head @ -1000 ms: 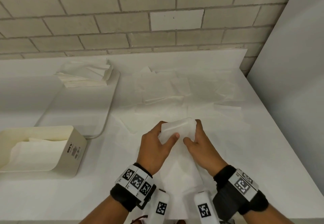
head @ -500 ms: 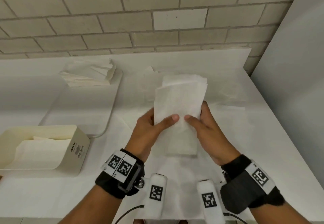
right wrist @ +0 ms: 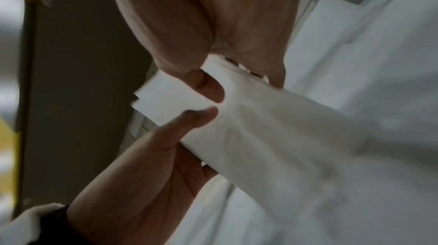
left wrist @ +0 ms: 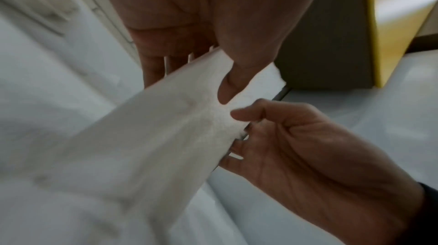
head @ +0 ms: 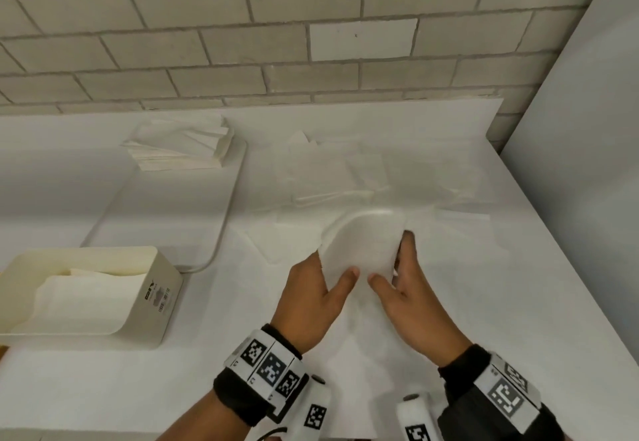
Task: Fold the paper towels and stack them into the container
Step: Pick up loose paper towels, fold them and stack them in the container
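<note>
I hold one white paper towel [head: 363, 247] with both hands, just above the table in front of me. Its upper part bows over in a curve away from me. My left hand [head: 321, 288] pinches its left side, thumb on the near face and fingers behind. My right hand [head: 392, 280] pinches the right side the same way. In the left wrist view the left thumb [left wrist: 227, 88] presses the towel [left wrist: 154, 136]; in the right wrist view the right thumb [right wrist: 208, 88] does too. The cream container [head: 152, 306] stands at the left with folded towels [head: 79, 299] inside.
A flat white tray [head: 166, 212] lies behind the container, carrying a stack of towels [head: 179, 147] at its far end. Loose unfolded towels [head: 339, 171] are spread beyond my hands. A brick wall closes the back, and a white panel [head: 581, 164] rises at the right.
Half a second ago the towel stood upright and higher between my hands. Both hands have since come down toward the table, and the towel's top has bent over away from me.
</note>
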Available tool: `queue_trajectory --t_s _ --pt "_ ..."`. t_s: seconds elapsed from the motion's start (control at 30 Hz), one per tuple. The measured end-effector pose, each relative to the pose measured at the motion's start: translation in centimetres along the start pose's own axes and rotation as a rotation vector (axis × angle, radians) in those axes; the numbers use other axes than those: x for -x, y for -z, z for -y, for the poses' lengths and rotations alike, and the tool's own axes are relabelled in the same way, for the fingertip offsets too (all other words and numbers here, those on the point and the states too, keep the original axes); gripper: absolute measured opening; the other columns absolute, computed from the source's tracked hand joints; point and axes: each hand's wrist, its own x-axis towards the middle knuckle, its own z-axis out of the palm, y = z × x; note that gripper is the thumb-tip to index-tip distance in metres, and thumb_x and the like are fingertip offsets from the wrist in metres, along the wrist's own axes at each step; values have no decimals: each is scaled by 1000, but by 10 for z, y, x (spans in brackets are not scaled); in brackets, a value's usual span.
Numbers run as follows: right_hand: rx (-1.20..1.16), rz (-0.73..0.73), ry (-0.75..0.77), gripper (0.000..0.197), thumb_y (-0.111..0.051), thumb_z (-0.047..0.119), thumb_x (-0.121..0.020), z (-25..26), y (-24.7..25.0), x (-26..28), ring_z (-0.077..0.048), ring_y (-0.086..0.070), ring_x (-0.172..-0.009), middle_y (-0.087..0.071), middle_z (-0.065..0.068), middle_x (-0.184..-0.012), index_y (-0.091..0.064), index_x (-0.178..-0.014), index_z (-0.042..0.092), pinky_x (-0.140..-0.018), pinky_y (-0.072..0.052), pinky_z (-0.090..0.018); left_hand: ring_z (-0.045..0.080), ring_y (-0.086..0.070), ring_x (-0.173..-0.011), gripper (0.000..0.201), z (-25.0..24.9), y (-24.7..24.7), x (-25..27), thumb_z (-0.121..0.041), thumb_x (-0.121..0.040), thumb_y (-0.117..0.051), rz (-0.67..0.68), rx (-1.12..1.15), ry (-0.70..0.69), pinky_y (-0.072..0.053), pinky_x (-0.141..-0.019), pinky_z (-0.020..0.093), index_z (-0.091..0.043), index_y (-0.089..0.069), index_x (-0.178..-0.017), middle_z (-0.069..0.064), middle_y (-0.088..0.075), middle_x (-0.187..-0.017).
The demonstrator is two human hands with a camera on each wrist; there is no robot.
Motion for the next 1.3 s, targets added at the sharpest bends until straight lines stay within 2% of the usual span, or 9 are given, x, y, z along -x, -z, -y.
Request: queue_trajectory --t_s 0.27,0.37,0.5,0.6,0.7,0.87,1.03,1.17,1.3 --pt "53 -49 -65 55 -40 1 -99 -4 2 -4 1 -62 -94 -59 21 -107 -34 -109 54 -76 -52 -13 -9 -64 -73 12 -7 -4 -6 -31 -100 -60 -21 -37 -27 -43 -64 6 -22 -66 -96 -24 -64 -73" --pt "73 10 -75 69 -38 -1 -98 -4 5 -7 10 -58 -97 -53 30 -112 -23 -110 66 -77 -48 -8 -1 -69 -81 21 -12 -4 -7 -32 -101 -58 15 -34 -5 -49 -67 10 -15 -69 -105 -15 -71 -83" --pt "198 163 -168 51 -43 5 -100 -11 4 0 3 -56 -110 -52 7 -130 -24 -118 49 -86 -49 -12 15 -74 -96 9 -5 -3 0 -29 -97 -64 43 143 254 -59 -84 31 -25 -72 -101 -5 -77 -98" --pt "213 139 -170 33 -51 20 -101 -3 13 2 -2 -65 -100 -63 10 -119 -34 -126 34 -90 -55 -29 24 -73 -105 18 -25 11 -6 -17 -92 -70 -74 608 389 -58 -92 44 -19 -71 -110 5 -77 -109" --pt "398 144 -111 24 -50 29 -101 15 30 4 -14 -64 -82 -66 5 -105 -40 -122 33 -82 -56 -37 23 -73 -104 35 -35 44 -10 -10 -80 -75 -156 746 301 -61 -86 41 -13 -69 -115 5 -77 -112" --pt "1030 102 171 17 -55 17 -96 17 47 17 -7 -45 -55 -54 14 -80 -48 -105 30 -51 -30 -16 10 -73 -78 25 -2 90 25 -7 -70 -86 -213 163 122 -57 -75 18 -26 -75 -83 -7 -77 -85" --pt "1236 340 151 48 -83 9 -62 -10 35 28 -2 -25 -48 -51 19 -67 -52 -90 32 -48 -2 -9 -5 -69 -82 39 34 75 65 -17 -76 -82 89 -448 125 -59 -77 32 -48 -63 -90 -25 -72 -82" --pt "1037 431 7 19 -53 25 -98 25 26 6 -5 -47 -62 -51 21 -80 -44 -104 41 -51 -34 -16 -4 -70 -82 33 9 112 55 -20 -79 -80 -50 -340 93 -57 -80 18 -39 -64 -100 -17 -72 -81" --pt "684 340 132 13 -57 34 -96 93 -17 -34 -12 -57 -68 -61 13 -92 -47 -103 38 -59 -48 -24 7 -67 -68 31 -28 207 39 -6 -79 -83 -273 -109 99 -52 -67 12 -24 -70 -100 -3 -72 -81"
